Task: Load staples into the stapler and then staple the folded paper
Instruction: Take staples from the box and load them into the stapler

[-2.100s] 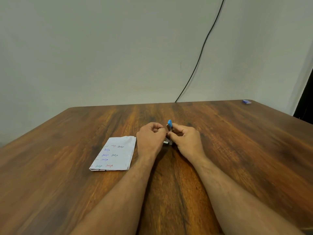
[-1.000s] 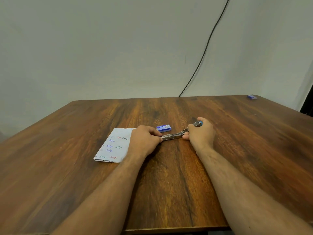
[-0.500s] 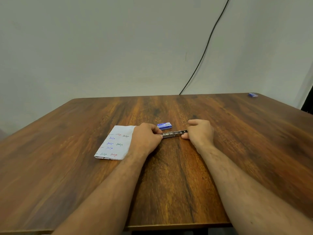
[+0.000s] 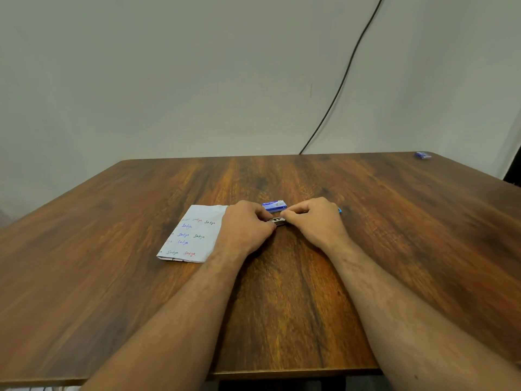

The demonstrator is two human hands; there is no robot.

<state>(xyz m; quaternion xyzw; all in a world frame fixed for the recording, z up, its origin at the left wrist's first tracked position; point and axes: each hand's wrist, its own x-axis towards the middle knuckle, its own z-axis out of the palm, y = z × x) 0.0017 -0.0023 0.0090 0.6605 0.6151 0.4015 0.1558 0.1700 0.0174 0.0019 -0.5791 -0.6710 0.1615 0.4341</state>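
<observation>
The stapler (image 4: 278, 221) lies opened out flat on the wooden table (image 4: 282, 292). Only a short metal stretch shows between my hands, and a blue tip (image 4: 339, 210) pokes out past my right hand. My left hand (image 4: 246, 225) grips its left end with curled fingers. My right hand (image 4: 315, 220) is closed over its right part, fingertips pinched at the metal channel. A small blue staple box (image 4: 274, 206) sits just behind the stapler. The folded paper (image 4: 194, 234), white with coloured handwriting, lies flat to the left, its right edge under my left hand.
Another small blue box (image 4: 423, 155) rests at the table's far right corner. A black cable (image 4: 346, 71) runs down the wall to the table's back edge. The table's near edge is close below my forearms.
My right hand has slid left along the opened stapler toward my left hand, covering most of the metal. The stapler, raised at its right end a second ago, now lies flat.
</observation>
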